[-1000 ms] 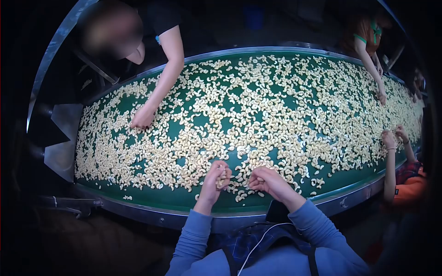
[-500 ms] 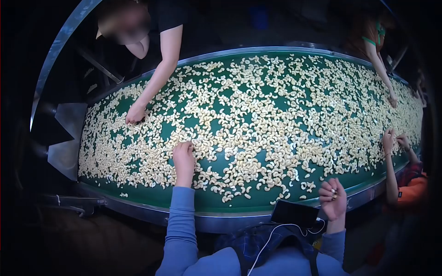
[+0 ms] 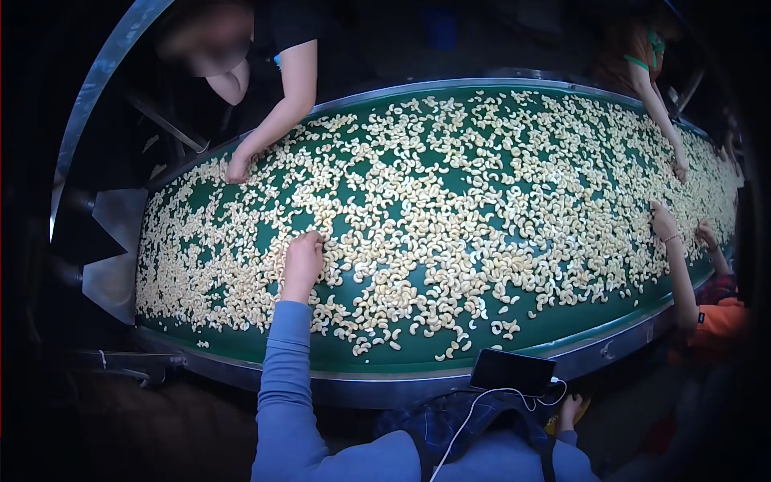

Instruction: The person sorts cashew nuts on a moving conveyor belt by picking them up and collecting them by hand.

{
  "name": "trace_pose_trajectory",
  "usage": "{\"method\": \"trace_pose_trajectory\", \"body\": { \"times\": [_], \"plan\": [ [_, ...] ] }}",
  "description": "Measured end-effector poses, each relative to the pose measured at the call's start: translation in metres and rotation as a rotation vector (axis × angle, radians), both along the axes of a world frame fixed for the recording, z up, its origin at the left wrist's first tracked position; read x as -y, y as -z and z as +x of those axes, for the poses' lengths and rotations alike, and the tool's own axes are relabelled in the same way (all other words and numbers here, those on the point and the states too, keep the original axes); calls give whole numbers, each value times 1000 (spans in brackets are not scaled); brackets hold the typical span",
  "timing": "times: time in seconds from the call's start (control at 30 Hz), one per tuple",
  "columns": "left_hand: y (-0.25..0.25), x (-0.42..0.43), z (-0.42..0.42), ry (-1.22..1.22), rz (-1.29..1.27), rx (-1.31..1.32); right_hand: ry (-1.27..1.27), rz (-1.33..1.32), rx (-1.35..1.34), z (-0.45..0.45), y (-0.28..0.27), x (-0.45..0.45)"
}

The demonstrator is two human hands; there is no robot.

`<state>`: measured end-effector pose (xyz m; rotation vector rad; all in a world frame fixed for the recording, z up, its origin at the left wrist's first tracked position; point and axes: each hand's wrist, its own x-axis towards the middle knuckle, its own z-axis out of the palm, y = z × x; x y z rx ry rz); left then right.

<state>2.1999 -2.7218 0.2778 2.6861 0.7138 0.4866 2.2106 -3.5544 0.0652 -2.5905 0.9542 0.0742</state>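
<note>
My left hand (image 3: 303,259) rests among pale cashews (image 3: 450,233) spread over a green belt (image 3: 546,317). Its fingers are curled together and point down; whatever they hold is hidden. My right hand (image 3: 569,411) hangs low beyond the near metal edge, beside a yellow object (image 3: 584,408) that is only partly visible. The fingers there are small and dim, so their grip does not show. Between my hands, a dark phone-like device (image 3: 512,373) with a white cable (image 3: 474,410) leans at the near edge.
Across the belt, a person's hand (image 3: 238,167) touches cashews at the left. Another person's hand (image 3: 681,169) reaches in at far right, near the hands of a person with an orange sleeve (image 3: 720,321). Metal plates (image 3: 111,289) stand at the belt's left end.
The cashews have shifted left. My left hand has moved left and slightly up. My right hand, which held small pieces above the near edge, has dropped down below it.
</note>
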Motion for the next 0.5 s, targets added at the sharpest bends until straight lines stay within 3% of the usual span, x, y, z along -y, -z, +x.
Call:
{"method": "trace_pose_trajectory", "body": {
  "times": [0.07, 0.2, 0.33, 0.43, 0.47, 0.5],
  "plan": [
    [-7, 2, 6, -49, -44, -122, 84, 93, -38, -1, 2, -5],
    [-23, 14, 39, 48, -130, 173, 20, 14, 0, 11, -6, 13],
    [-9, 16, 83, 117, -51, 74, -11, 102, 196, 35, 29, 87],
    [-6, 10, 95, 63, -164, -30, 194, 512, 328, 55, -55, 52],
    [-3, 4, 97, -11, -249, -97, 213, 553, 414, 60, -71, 55],
    [-6, 4, 94, 48, -164, -47, 225, 595, 496, 65, -81, 59]
  ]
}}
